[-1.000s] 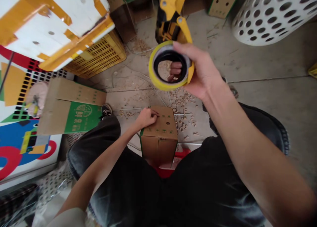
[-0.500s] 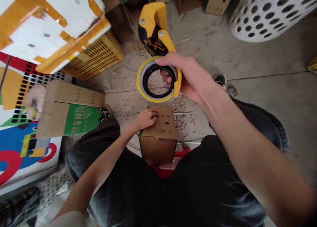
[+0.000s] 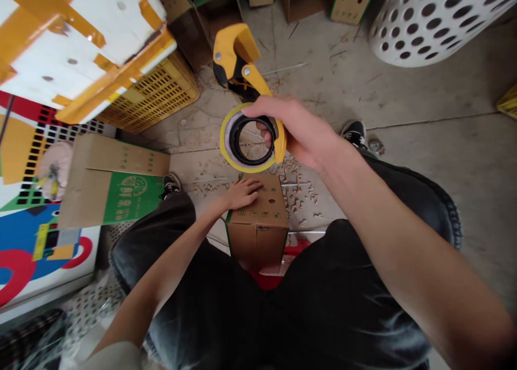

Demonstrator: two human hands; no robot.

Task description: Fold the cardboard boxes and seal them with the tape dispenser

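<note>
My right hand (image 3: 301, 133) is closed round a yellow tape dispenser (image 3: 242, 90) with its roll of tape (image 3: 247, 138), held in the air just above a small cardboard box (image 3: 260, 219). The box stands on the floor between my knees, with holes and green print on it. My left hand (image 3: 241, 192) lies on the box's top at its left side, fingers flat and stretched toward the middle.
A yellow plastic crate (image 3: 155, 92) sits under a white and yellow structure (image 3: 76, 41) at the upper left. A flattened green-printed carton (image 3: 115, 181) lies to the left. A white perforated basket (image 3: 440, 20) is at upper right. More cartons (image 3: 349, 1) stand beyond. Wood chips litter the concrete floor (image 3: 440, 144).
My right hand has brought the tape dispenser down and to the left, closer to the box. My left hand's fingers have gone from curled to flat on the box top.
</note>
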